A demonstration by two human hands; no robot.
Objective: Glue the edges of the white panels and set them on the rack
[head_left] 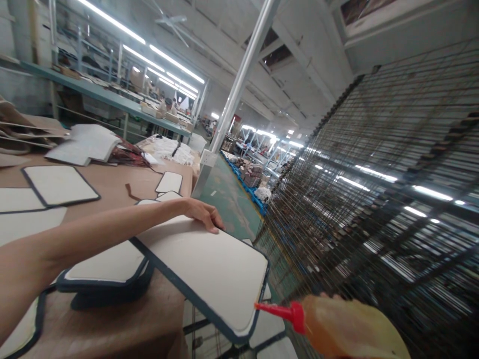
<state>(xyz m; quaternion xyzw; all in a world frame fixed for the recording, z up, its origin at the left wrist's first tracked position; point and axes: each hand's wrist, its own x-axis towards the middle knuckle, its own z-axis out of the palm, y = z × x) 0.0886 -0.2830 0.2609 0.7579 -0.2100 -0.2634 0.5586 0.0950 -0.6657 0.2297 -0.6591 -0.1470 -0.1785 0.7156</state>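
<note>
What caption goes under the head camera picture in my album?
A left hand holds a white panel, a red nozzle at its edge.

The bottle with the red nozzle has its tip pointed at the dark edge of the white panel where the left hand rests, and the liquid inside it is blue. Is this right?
Not quite: the head view shows that the liquid is amber, not blue. The bottle does point its red nozzle at the panel where the left hand rests.

No text, label, brand, number or sign can be read anywhere.
</note>
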